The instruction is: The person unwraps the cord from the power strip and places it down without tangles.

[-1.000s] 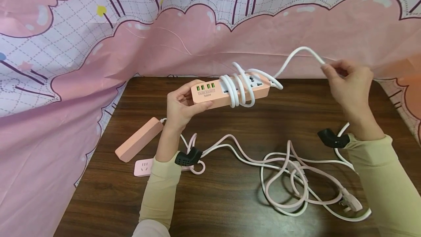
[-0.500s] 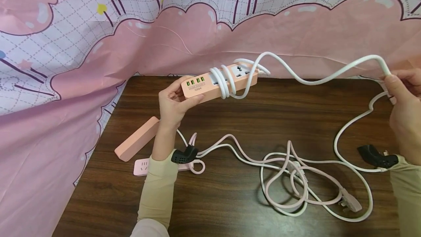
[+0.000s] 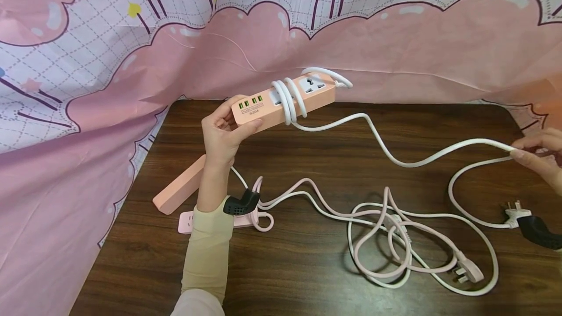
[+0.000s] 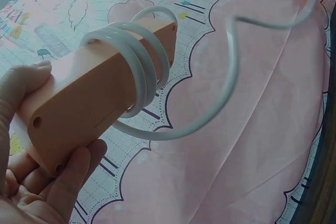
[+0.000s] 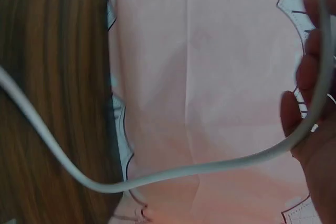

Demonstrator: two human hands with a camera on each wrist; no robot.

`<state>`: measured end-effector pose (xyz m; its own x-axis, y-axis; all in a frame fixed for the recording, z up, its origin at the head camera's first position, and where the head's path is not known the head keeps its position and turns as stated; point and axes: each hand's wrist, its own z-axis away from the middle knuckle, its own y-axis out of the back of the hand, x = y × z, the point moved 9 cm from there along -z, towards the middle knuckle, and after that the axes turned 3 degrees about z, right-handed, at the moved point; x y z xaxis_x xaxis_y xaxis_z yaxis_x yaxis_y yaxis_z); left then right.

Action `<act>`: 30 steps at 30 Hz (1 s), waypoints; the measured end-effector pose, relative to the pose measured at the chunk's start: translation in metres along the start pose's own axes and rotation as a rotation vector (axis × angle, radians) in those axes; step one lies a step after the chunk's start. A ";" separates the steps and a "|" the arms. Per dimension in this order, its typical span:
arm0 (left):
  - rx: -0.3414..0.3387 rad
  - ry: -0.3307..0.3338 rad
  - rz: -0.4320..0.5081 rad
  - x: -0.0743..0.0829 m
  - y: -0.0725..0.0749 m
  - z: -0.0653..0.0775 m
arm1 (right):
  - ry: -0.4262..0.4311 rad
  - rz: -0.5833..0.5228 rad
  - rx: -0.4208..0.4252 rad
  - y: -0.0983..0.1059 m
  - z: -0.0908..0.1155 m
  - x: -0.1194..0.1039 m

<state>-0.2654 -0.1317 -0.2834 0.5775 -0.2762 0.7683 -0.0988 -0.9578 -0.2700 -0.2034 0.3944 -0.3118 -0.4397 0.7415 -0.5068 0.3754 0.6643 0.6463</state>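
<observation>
My left hand (image 3: 221, 133) grips the near end of a peach power strip (image 3: 270, 117), thumb in front, holding it tilted above the table. Several turns of its white cord (image 3: 287, 104) wrap round the strip's middle, over a socket. The left wrist view shows the strip's plain underside (image 4: 79, 93). At the right edge, my right hand (image 3: 542, 152) pinches the cord; part of that hand is out of frame. Slack cord (image 3: 412, 164) dips between the two hands. In the right wrist view the cord (image 5: 210, 167) runs to the palm side of the right hand (image 5: 320, 129).
Another peach strip (image 3: 180, 187) lies at the left, beside a pink strip (image 3: 186, 222) partly hidden by my left forearm. Tangled pink and white cords with a pink plug (image 3: 470, 268) lie at front right. A white plug (image 3: 513, 213) rests near the right wrist camera.
My right hand has moved right and then down with the cord. One loop has come off the strip's socket end. The left hand has shifted slightly left and up with the strip.
</observation>
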 end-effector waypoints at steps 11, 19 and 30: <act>-0.015 0.004 0.010 0.000 -0.003 0.000 | -0.046 -0.058 -0.258 -0.034 0.030 0.024; -0.030 0.015 0.003 -0.001 -0.007 0.000 | -0.046 0.220 -0.440 -0.056 0.052 0.044; -0.037 0.023 0.017 0.001 -0.010 0.000 | -0.078 0.347 -0.635 -0.092 0.077 0.058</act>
<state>-0.2641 -0.1219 -0.2798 0.5571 -0.2934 0.7768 -0.1383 -0.9552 -0.2616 -0.2008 0.3834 -0.4442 -0.3127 0.9200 -0.2361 -0.0736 0.2244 0.9717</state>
